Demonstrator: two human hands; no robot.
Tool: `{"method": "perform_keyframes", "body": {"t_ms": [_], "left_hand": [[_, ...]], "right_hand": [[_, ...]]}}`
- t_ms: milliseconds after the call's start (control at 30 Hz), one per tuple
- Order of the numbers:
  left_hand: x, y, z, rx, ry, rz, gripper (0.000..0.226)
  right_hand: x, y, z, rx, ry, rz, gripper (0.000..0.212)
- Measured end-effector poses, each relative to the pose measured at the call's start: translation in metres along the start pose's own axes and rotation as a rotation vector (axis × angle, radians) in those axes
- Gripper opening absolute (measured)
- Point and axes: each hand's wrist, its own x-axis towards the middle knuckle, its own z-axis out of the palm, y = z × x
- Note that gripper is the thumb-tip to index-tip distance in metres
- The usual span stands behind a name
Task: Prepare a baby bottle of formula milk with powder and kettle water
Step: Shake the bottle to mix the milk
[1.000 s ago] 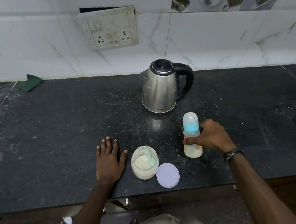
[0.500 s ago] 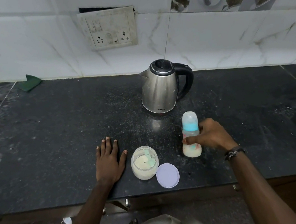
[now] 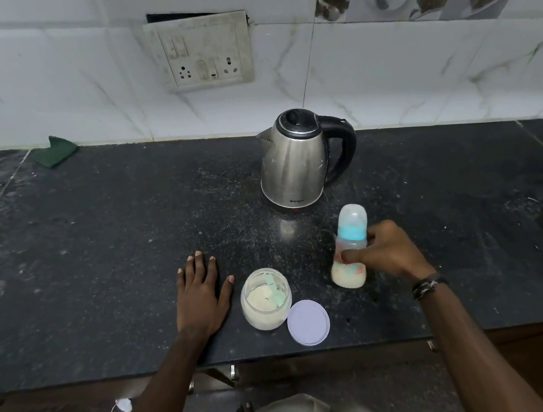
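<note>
Right hand (image 3: 386,253) grips the bottle (image 3: 349,247) mid-body — cap above, milk below.

Electric kettle (image 3: 294,164) stands on the bench (image 3: 101,235) toward the rear, handle to the right, below and right of the wall socket plate (image 3: 203,51). Baby bottle (image 3: 349,247) is in front of the kettle, slightly right, tilted, with the right hand (image 3: 385,253) around it. Powder jar (image 3: 265,299) sits left of the bottle near the front edge, a scoop (image 3: 274,290) inside it. Jar lid (image 3: 308,322) lies touching the jar's front right. Left hand (image 3: 202,298) rests flat on the bench just left of the jar. A folded cloth (image 3: 55,151) lies at the far left rear, against the wall.
</note>
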Motion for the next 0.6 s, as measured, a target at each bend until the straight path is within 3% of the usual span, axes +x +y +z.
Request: {"method": "perform_keyframes", "body": {"t_ms": [67, 167, 300, 400, 533, 600], "left_hand": [[0.0, 0.0, 0.0, 0.0, 0.0, 0.001, 0.08], [-0.002, 0.0, 0.0, 0.01, -0.003, 0.002, 0.08], [0.0, 0.0, -0.001, 0.013, -0.005, 0.006, 0.081], [-0.001, 0.0, 0.0, 0.013, -0.008, 0.004, 0.086], [0.0, 0.0, 0.0, 0.003, -0.006, 0.007, 0.088], [0.0, 0.0, 0.0, 0.008, -0.014, 0.0, 0.084]], "right_hand": [[0.0, 0.002, 0.004, 0.013, 0.015, -0.03, 0.046], [0.004, 0.006, 0.005, -0.041, 0.03, 0.017, 0.067], [0.004, 0.006, 0.0, 0.105, 0.043, -0.018, 0.045], [0.006, 0.002, -0.006, 0.112, -0.098, 0.003, 0.036], [0.006, 0.005, -0.008, -0.109, 0.028, -0.009, 0.065], [0.008, 0.003, -0.009, -0.012, -0.046, -0.016, 0.048]]}}
